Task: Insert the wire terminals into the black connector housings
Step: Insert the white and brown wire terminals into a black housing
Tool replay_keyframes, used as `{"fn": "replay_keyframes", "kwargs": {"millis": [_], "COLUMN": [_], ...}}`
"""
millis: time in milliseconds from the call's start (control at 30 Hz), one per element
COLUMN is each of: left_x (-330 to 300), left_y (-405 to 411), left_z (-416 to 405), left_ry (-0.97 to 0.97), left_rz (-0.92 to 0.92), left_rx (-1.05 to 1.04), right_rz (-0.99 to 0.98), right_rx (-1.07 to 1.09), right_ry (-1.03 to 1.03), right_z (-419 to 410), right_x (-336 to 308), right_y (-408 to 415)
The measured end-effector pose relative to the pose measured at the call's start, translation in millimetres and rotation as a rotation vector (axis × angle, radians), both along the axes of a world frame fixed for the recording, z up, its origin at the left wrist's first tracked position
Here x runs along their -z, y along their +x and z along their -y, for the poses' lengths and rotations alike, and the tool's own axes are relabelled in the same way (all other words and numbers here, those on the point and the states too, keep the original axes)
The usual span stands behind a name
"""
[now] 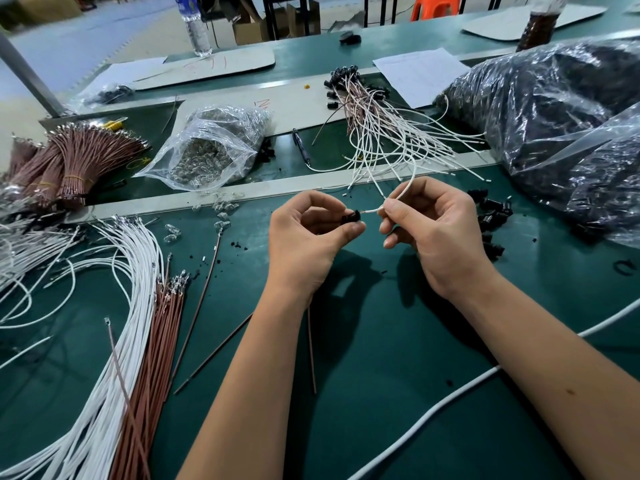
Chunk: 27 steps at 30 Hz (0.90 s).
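Head view, left to right: at 8 o'clock loose white wires (pixel 114 306) and brown wires (pixel 156 341) lie fanned on the green mat (pixel 381 393). At centre the left hand (pixel 304 244) pinches a black connector housing (pixel 351 217). Its terminal end touching that housing, a white wire (pixel 403 192) is pinched by the right hand (pixel 436 237). At 2 o'clock lie finished wire assemblies (pixel 381 133).

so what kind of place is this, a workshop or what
Most likely a wire-harness assembly bench in a small factory. Bundles of white wires and brown wires lie on the green mat, with bags of black parts alongside and finished leads piled behind.
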<state>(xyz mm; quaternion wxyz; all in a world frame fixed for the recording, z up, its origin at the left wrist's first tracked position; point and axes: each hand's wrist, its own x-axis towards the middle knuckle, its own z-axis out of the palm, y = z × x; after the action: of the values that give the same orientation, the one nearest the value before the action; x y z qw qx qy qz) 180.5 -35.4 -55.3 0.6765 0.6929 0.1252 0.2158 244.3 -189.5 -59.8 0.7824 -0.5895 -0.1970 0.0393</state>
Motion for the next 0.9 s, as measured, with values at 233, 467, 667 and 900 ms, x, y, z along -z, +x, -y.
{"fn": "replay_keyframes", "kwargs": {"millis": [233,467,667,900], "left_x": [-0.7,-1.7,-2.0,0.3], "left_y": [-0.9,-1.8,-2.1,-0.7], "left_z": [0.4,1.8,0.1,0.7], "left_ry": [0.028,0.06,0.174,0.221], "left_rz": [0.017,0.016,0.021,0.003], "left_rx": [0.012,0.021,0.023,0.04], "right_rz": [0.014,0.015,0.023,0.004], "right_rx": [-0.003,-0.005,-0.001,-0.006], "right_ry": [-0.026,-0.046,-0.058,-0.076], "right_z": [-0.8,-0.7,-0.9,-0.3], "right_x": [1.4,2.8,3.9,4.8], "right_y": [0.3,1.8,2.8,4.8]}}
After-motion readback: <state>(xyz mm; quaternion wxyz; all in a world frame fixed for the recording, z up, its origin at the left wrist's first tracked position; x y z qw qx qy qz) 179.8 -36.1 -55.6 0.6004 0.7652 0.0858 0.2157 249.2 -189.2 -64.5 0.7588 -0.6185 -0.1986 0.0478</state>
